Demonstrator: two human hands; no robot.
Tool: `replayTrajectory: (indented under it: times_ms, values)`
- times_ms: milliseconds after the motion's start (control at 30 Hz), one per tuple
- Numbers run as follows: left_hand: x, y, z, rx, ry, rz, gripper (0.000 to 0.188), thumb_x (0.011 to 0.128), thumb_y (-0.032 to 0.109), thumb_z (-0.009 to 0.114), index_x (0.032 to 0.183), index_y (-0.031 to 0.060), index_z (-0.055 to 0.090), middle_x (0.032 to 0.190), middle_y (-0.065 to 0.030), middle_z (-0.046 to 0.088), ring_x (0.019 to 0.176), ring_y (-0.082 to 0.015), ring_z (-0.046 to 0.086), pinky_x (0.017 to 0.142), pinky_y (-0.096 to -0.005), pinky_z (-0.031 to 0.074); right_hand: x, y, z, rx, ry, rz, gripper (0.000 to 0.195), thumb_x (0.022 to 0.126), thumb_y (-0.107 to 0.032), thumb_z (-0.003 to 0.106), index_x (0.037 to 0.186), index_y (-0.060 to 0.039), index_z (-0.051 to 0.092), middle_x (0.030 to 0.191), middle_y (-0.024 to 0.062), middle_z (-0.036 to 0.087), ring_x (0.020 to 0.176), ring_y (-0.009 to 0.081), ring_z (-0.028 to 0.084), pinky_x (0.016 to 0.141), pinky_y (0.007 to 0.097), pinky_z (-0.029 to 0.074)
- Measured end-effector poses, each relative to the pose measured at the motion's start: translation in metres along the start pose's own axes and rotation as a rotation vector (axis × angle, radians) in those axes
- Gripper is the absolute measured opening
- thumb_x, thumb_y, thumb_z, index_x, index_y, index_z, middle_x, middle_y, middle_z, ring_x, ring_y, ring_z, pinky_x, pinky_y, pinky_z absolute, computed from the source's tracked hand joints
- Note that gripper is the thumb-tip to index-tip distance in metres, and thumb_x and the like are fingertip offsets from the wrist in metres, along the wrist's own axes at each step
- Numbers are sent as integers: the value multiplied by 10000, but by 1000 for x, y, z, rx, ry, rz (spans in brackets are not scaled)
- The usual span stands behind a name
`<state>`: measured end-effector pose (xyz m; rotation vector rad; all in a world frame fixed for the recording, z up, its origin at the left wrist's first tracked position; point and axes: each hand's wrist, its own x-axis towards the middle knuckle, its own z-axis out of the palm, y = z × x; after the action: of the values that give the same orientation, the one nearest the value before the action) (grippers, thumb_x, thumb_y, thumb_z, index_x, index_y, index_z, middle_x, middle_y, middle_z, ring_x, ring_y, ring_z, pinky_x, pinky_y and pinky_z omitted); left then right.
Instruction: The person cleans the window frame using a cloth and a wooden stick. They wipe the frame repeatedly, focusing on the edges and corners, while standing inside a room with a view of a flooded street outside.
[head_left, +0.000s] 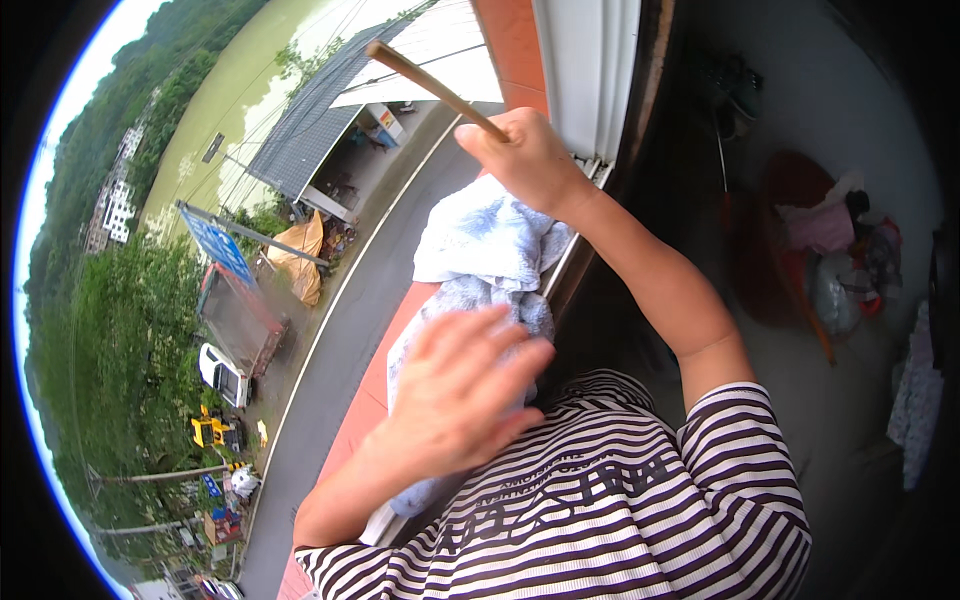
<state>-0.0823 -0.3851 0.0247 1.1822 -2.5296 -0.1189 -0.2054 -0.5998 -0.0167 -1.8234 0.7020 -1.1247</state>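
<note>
My right hand is closed around a slim wooden stick, which points out over the road at the upper left. Beneath that hand a bunched, light blue-white fleecy cloth lies across the red tiled ledge and the window track. Blurred by motion, my left hand is over the nearer part of the cloth with its fingers spread. Whether its palm touches the fabric I cannot tell. A bluish end of fabric shows below my left wrist.
A white window frame rises beside the ledge. Outside and below run a road, a tiled-roof building and a parked truck. Indoors on the right, a dark reddish basin or stool has clothes on it.
</note>
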Motion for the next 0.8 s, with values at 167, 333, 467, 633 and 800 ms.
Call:
replayTrajectory:
  times_ms: [167,333,467,633,800]
  values:
    - [-29,26,39,544,-398,208,379,860,202,551,1191,77,687,1294,-83,610,1400,-293,389,1234,-536,243,-11,-12,4,-7,-39,12,463,969,-236,610,595,-18,444,506,18,352,497,81,349,470,332,283]
    - [-51,32,17,439,-369,223,215,794,215,598,859,83,755,1078,-52,590,1187,-236,460,1213,-536,296,-14,-7,-18,241,-18,63,482,1010,-213,561,587,-123,349,563,-89,317,529,29,281,478,279,202]
    - [-76,50,-2,175,-209,-247,407,719,429,736,832,42,681,1268,-150,538,1315,-298,432,1154,-631,270,-15,-9,-24,390,-2,82,465,1020,-180,507,590,-147,332,543,-74,301,484,34,230,454,260,161]
    - [-96,94,61,200,-17,-686,475,721,376,817,1040,98,601,1432,-213,488,1352,-377,455,1116,-644,276,-19,-7,-22,328,-19,45,439,1019,-180,528,609,-139,374,567,-84,315,496,25,250,457,246,179]
    - [-96,91,73,326,282,-673,144,811,138,655,946,89,637,1264,-161,646,1145,-306,631,1009,-491,455,-21,-4,-21,336,-51,60,434,1016,-166,522,614,-134,362,566,-83,311,500,25,251,459,245,181]
